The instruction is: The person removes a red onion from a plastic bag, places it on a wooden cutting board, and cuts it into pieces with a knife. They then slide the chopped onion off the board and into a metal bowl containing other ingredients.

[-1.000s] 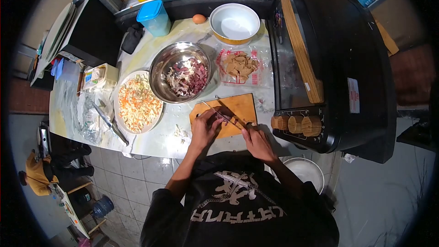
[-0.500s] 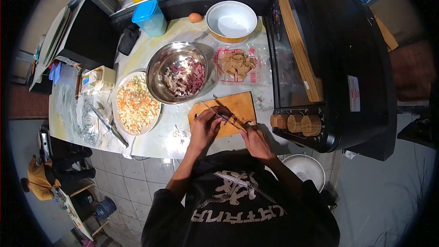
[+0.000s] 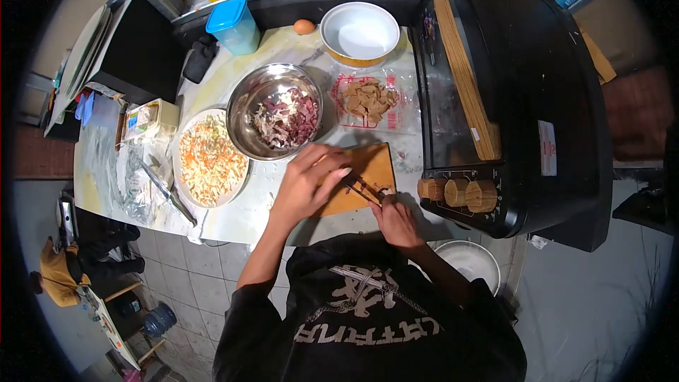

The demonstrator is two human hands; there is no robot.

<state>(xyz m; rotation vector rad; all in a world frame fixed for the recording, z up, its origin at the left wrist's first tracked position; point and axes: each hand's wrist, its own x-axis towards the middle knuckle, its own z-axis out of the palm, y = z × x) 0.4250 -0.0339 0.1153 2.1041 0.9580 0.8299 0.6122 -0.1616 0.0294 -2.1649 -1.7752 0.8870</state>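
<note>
My right hand [image 3: 397, 221] is closed around the handle of a knife [image 3: 364, 194], whose blade slants up and left over the wooden cutting board [image 3: 375, 159]. Small dark purplish scraps [image 3: 382, 190] lie on the board near the blade. My left hand [image 3: 308, 182] is over the board's left side, its fingers curled and the thumb reaching toward the knife. Whatever lies under its fingers is hidden. Just beyond that hand stands a steel bowl [image 3: 240, 127] with chopped reddish-purple pieces and pale bits [image 3: 286, 122] inside.
Left of the bowl is a plate of shredded pale and orange food [image 3: 210, 163], with another knife [image 3: 173, 199] beside it. Brown pieces [image 3: 369, 99] lie on a plastic bag. Behind are a white bowl [image 3: 359, 32], egg [image 3: 304, 27] and blue-lidded container [image 3: 235, 27]. A black oven [image 3: 537, 99] borders the right.
My left hand has lifted and moved up toward the steel bowl, turning its back to view. The dark piece it held on the board is out of sight. My right hand keeps the knife.
</note>
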